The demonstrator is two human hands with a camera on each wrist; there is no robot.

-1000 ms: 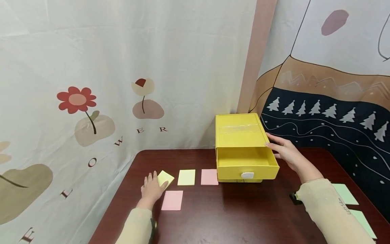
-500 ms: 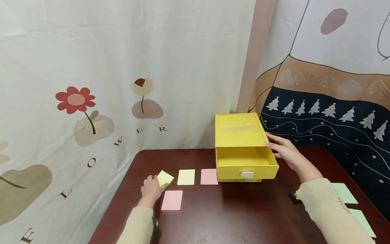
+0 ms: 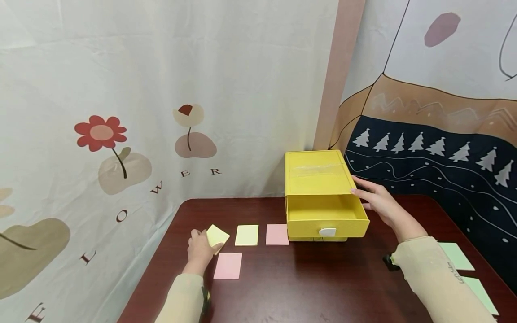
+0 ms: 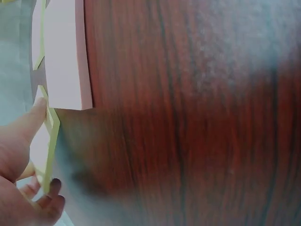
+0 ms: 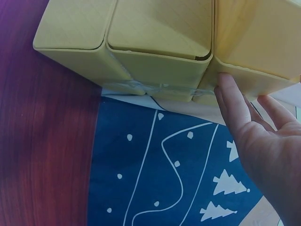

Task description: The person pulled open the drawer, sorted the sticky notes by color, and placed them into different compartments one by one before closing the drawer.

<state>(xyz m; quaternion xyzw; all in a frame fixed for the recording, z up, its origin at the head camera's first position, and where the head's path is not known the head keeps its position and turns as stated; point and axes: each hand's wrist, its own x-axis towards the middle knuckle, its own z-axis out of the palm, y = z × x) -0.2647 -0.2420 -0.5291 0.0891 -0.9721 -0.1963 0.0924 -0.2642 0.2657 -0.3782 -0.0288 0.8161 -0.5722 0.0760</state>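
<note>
My left hand [image 3: 199, 252] pinches a yellow sticky note pad [image 3: 217, 237] between thumb and fingers at the left of the table. In the left wrist view this pad [image 4: 42, 150] stands at a tilt, with fingertips curled round its far edge. My right hand [image 3: 381, 204] touches the right side of a yellow drawer box [image 3: 317, 172], its fingers fairly straight. The box's top drawer [image 3: 328, 228], with a white knob, is pulled out, and nothing shows inside it. In the right wrist view, fingertips of the right hand [image 5: 263, 136] rest against the box's side wall [image 5: 164, 75].
Another yellow pad [image 3: 247, 235] and a pink pad [image 3: 277, 234] lie between the left hand and the box. A second pink pad [image 3: 228, 265] is nearer the front. Two green pads [image 3: 456, 256] lie at the table's right edge. A printed curtain [image 3: 242, 112] hangs behind.
The left fingers, first spread over the yellow pad, have curled round its far edge. The pad has lifted and tilted slightly. The right hand and the drawer have stayed in place.
</note>
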